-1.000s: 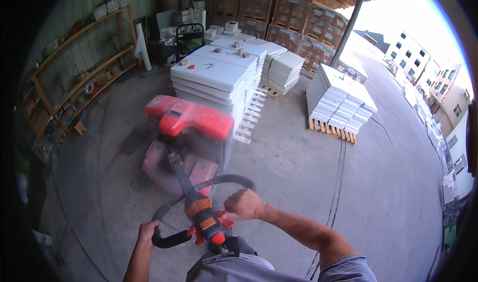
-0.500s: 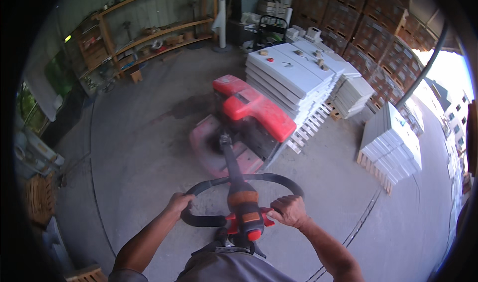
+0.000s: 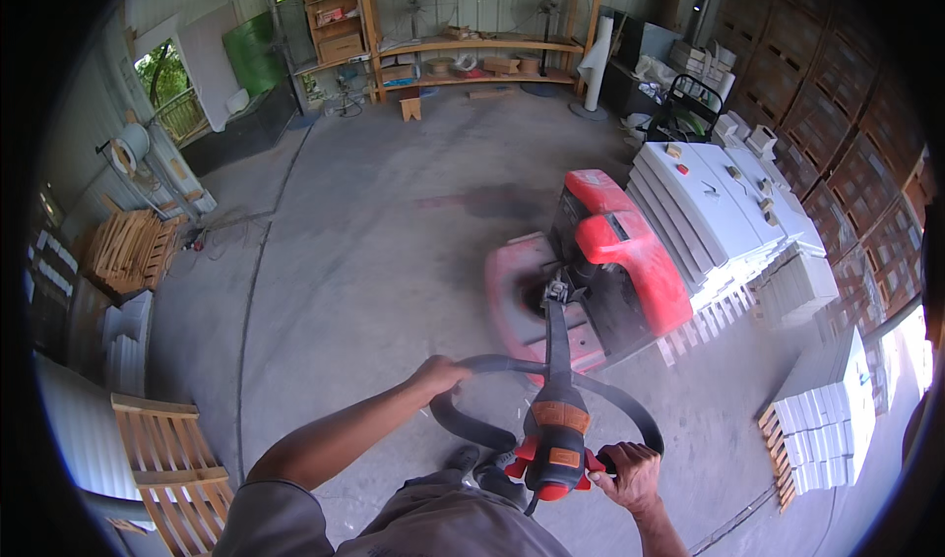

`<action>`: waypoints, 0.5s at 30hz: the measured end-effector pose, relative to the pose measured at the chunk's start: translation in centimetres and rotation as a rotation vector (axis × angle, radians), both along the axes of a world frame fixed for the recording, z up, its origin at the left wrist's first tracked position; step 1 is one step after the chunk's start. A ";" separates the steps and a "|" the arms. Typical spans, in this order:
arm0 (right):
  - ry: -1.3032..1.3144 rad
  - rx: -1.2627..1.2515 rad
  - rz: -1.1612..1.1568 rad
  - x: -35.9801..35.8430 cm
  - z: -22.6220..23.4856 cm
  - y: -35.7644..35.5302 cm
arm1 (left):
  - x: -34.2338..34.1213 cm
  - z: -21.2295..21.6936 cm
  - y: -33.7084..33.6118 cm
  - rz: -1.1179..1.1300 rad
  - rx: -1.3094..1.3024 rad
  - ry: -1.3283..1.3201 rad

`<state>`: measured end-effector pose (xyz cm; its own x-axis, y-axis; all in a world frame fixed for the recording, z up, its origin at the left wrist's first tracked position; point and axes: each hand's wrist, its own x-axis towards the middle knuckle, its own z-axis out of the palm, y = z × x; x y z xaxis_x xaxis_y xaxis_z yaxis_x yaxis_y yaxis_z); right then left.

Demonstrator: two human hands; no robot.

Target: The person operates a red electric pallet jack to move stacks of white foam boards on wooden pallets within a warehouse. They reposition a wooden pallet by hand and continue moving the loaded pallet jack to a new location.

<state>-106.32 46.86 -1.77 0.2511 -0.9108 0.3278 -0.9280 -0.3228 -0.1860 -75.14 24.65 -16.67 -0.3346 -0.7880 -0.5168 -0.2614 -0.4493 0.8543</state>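
A red electric pallet truck stands in front of me, its tiller arm leaning toward my body. My left hand is closed round the left side of the black loop handle. Lower on the right side of that loop, my right hand is wrapped round it, with the thumb by a red control on the tiller head. Just beyond the truck's body lies a stack of white panels on a pallet, with small blocks on top. The truck's forks are hidden.
Tall stacked brown crates line the right side. Another pallet of white panels stands at the near right. A wooden shelf runs along the back wall. At the left are wooden pallets and piled wood.
My view has turned left, so the truck, handle and panel stacks sit farther right. More of the left wall and its pallets shows. Both hands keep hold of the handle.
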 end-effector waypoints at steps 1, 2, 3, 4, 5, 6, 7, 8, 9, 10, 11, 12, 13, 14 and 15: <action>-0.005 0.015 0.000 0.1 0.4 0.0 | 0.1 0.5 -0.1 -0.012 0.000 -0.018; -0.016 0.038 -0.008 0.2 0.8 -0.1 | 0.2 0.9 -0.2 -0.012 0.011 -0.015; -0.022 0.055 0.001 0.3 1.2 -0.2 | 0.3 1.3 -0.3 -0.014 0.022 -0.012; -0.019 0.085 0.003 0.5 1.7 -0.4 | 0.5 1.7 -0.4 -0.021 0.035 -0.028; -0.016 0.116 0.004 0.6 2.2 -0.5 | 0.7 1.8 -0.4 -0.011 0.041 -0.010; -0.010 0.164 -0.010 0.6 2.7 -0.6 | 0.9 2.0 -0.6 -0.008 0.042 -0.013; 0.001 0.221 0.012 0.7 3.3 -0.7 | 1.1 2.1 -0.7 0.009 0.069 0.036; -0.003 0.267 0.033 0.6 3.8 -1.1 | 1.3 2.1 -0.9 -0.003 0.034 0.008; -0.012 0.292 0.064 0.4 4.4 -1.2 | 1.4 2.3 -1.2 -0.003 -0.002 -0.039; -0.017 0.336 0.075 0.2 4.9 -1.4 | 1.4 2.6 -1.3 0.014 -0.068 -0.036; -0.062 0.350 0.086 0.1 5.2 -1.7 | 1.4 3.1 -1.4 0.036 -0.227 -0.162; -0.096 0.372 0.087 -0.1 5.5 -2.1 | 1.2 3.7 -1.2 0.066 -0.568 -0.374; -0.116 0.459 0.074 -0.3 5.9 -2.4 | 1.5 4.6 -1.2 0.056 -0.617 -0.379; -0.109 0.500 0.063 -0.5 6.2 -2.8 | 1.2 5.4 -1.0 0.099 -0.720 -0.335; -0.124 0.469 0.061 -0.6 6.6 -3.1 | 1.7 6.4 -0.4 0.090 -0.870 -0.279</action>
